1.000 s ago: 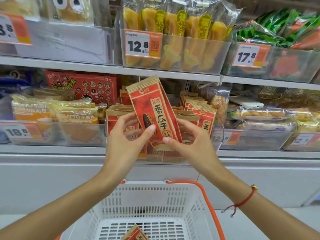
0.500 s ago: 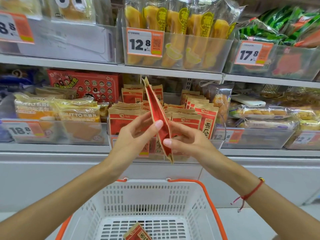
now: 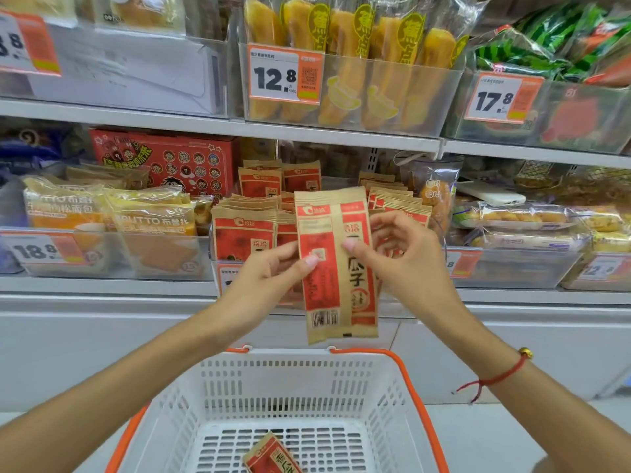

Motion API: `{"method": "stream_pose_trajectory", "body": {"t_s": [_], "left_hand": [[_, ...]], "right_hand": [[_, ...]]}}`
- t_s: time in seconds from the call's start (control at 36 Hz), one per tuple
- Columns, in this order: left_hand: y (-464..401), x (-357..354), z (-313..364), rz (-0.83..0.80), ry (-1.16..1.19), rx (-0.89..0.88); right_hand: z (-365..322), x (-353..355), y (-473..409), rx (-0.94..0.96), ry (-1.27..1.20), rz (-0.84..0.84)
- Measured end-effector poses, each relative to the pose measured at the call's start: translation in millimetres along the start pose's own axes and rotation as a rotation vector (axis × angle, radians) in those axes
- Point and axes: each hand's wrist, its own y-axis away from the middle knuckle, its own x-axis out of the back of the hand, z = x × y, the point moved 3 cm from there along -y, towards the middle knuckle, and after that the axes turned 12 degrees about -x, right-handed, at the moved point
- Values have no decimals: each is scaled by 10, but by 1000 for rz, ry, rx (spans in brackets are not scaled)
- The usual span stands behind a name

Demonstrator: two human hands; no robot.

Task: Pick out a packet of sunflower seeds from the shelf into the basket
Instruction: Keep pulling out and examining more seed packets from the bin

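- The shelf (image 3: 218,126) fills the background: its middle tier carries a clear bin (image 3: 218,268) packed with upright red-and-tan sunflower seed packets (image 3: 243,230), flanked by yellow bread packs (image 3: 150,216) on one side and other wrapped snacks (image 3: 512,218) on the other.
- The white basket (image 3: 386,380) with orange handles sits low in front of the person, directly beneath the hands; one matching packet (image 3: 271,455) already lies on its slatted floor near the bottom edge of the view.
- The picked packet (image 3: 336,264) is out of the bin and held upright in the air in front of the stock, its back with the barcode facing the camera; its lower edge hangs just above the basket's far rim.
- The left hand (image 3: 273,271) pinches the packet's left edge, thumb tip on the face toward the camera and fingers behind it.
- The right hand (image 3: 406,254) grips the right edge the same way, thumb on the printed face, fingers curled behind; the two hands sit close together with the packet between them.
- As a judgement: selection and lifting off the shelf are done, and what remains is lowering the packet past the rim and releasing it inside the basket.
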Motion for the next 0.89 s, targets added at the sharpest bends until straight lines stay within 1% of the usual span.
{"method": "stream_pose_trajectory", "body": {"t_s": [0.11, 0.19, 0.33, 0.47, 0.64, 0.81, 0.89], "left_hand": [[2, -50, -51, -61, 1, 19], [-6, -61, -55, -46, -4, 7], [1, -5, -123, 43, -80, 1], [11, -28, -116, 30, -78, -13], [9, -22, -135, 0, -87, 14], [17, -24, -130, -14, -100, 19], [18, -25, -136, -7, -83, 21]], "right_hand": [[64, 60, -38, -96, -180, 27], [57, 77, -28, -45, -205, 64], [30, 98, -17, 4, -241, 135], [40, 90, -15, -9, -222, 126], [51, 110, -22, -18, -257, 162], [46, 105, -13, 94, -176, 204], [44, 100, -14, 114, -159, 202]]}}
